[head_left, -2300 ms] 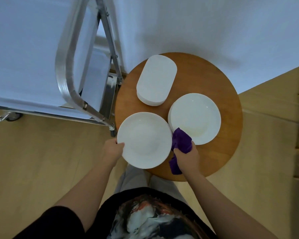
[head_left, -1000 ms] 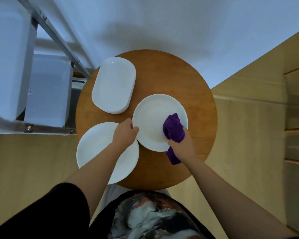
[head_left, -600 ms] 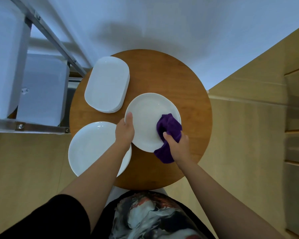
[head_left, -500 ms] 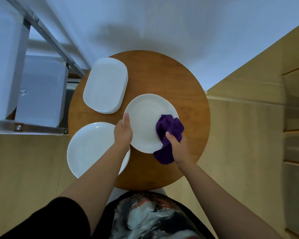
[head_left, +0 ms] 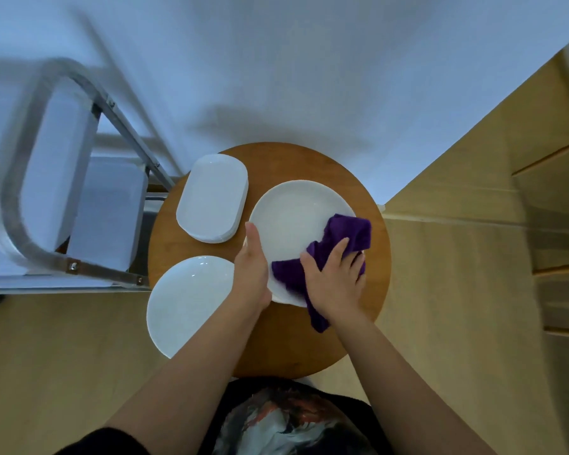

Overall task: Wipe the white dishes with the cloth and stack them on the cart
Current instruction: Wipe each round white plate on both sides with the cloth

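A round white plate (head_left: 296, 215) is over the middle of the small round wooden table (head_left: 312, 160). My left hand (head_left: 251, 272) grips its left rim, thumb lying on top and fingers hidden beneath. My right hand (head_left: 337, 280) presses a purple cloth (head_left: 353, 231) flat onto the plate's near right part with spread fingers; one end of the cloth hangs below my palm. A second round white plate (head_left: 188, 300) lies at the table's near left edge, overhanging it. A stack of oval white dishes (head_left: 212, 197) sits at the far left.
The metal cart (head_left: 20, 178) stands to the left of the table, its curved handle frame blurred, white shelves (head_left: 109, 208) below it. A white wall is behind the table, wooden floor around it, and wooden steps at the right.
My left hand left the near plate and took the rim of the middle plate. My right hand slid the cloth across that plate and now lies flat on it. The camera view shifted.
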### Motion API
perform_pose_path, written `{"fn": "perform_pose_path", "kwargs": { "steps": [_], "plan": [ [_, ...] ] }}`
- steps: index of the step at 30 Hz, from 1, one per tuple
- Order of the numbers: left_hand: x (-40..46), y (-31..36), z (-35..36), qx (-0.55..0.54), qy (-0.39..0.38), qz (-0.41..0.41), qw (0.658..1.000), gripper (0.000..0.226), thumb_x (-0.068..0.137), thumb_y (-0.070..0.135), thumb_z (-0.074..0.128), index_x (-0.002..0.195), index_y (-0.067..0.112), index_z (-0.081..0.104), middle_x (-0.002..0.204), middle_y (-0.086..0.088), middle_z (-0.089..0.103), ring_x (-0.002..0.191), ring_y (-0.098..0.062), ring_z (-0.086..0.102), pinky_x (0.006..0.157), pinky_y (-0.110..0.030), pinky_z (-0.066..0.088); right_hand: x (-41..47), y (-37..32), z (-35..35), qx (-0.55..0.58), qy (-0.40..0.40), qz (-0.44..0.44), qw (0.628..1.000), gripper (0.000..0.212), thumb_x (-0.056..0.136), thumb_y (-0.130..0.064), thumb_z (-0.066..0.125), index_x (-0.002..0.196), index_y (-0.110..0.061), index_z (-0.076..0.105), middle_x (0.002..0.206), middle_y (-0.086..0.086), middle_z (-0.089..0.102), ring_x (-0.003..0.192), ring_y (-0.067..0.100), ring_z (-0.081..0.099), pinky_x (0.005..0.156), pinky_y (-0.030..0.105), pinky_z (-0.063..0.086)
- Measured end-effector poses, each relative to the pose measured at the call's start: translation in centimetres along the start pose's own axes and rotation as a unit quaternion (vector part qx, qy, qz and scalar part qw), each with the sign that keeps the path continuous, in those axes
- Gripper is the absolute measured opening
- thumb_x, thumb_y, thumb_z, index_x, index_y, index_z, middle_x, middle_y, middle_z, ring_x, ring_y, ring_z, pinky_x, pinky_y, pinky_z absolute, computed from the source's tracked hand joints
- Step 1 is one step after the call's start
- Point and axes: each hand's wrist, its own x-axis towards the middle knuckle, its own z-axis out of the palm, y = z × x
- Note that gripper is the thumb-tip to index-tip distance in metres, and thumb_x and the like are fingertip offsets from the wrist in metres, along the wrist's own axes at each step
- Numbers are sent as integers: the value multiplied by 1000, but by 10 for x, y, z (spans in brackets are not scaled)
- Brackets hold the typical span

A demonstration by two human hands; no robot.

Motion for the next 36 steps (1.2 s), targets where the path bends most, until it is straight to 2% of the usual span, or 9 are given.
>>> {"fn": "perform_pose_path", "kwargs": {
  "steps": [4,9,12,18,23,26,29,32,36],
  "plan": [
    [-34,18,-3,30,-11,46,998,36,85,70,27,96,43,48,108,5,62,100,-20,59,74,-31,54,-10,-25,0,-10,164,-8,986,71,97,-51,20,148,-13,-12,157,16,-7,144,31,-9,114,42,-7],
    [-73,31,-19,-9,-23,56,998,36,89,67,30,97,38,51,95,2,65,87,-17,62,56,-25,53,-18,-55,-25,-8,236,-174,956,64,95,-47,12,150,-19,-1,157,12,9,145,28,4,115,40,1],
    [-89,50,-26,-17,-26,88,996,54,85,70,30,115,31,52,105,-2,64,95,-21,61,72,-33,56,-34,-70,-37,22,217,-277,936,63,91,-43,12,151,-22,7,156,6,18,144,23,13,116,38,6],
    [-104,75,-47,-43,-42,130,990,55,89,68,31,117,29,60,107,4,67,104,-19,61,94,-41,49,-79,-88,-45,40,112,-465,877,52,95,-39,27,146,-31,25,153,-6,27,143,7,10,114,24,-3],
    [-103,93,-71,-76,-51,118,989,69,83,75,36,91,17,72,85,-5,76,80,-22,73,70,-37,55,-104,-91,-54,53,26,-533,844,49,90,-27,37,138,-25,45,145,-9,39,132,-7,11,107,8,-10],
    [-99,100,-80,-82,-70,96,990,79,78,80,36,81,9,70,73,-10,73,72,-25,71,66,-36,54,-113,-85,-69,25,-9,-568,822,44,85,-18,41,125,-20,61,135,-4,54,129,2,37,109,12,5],
    [-98,102,-87,-99,-98,51,989,81,73,82,42,98,10,66,83,-15,74,78,-31,72,70,-42,57,-117,-72,-81,-17,-24,-588,808,38,78,-13,46,106,-16,72,116,-4,67,112,4,50,101,3,10],
    [-96,108,-93,-95,-100,35,990,83,72,80,43,124,18,56,108,-12,71,95,-36,68,77,-48,57,-115,-51,-98,-78,-62,-548,831,35,81,-16,47,104,-19,72,113,-12,67,112,-11,44,108,13,15],
    [-97,116,-100,-111,-98,21,989,65,80,75,44,114,22,58,93,-10,75,79,-36,71,55,-46,56,-119,-39,-110,-131,59,-518,843,43,86,-21,44,125,-21,61,132,-6,55,123,9,47,108,20,20]
  ]
}}
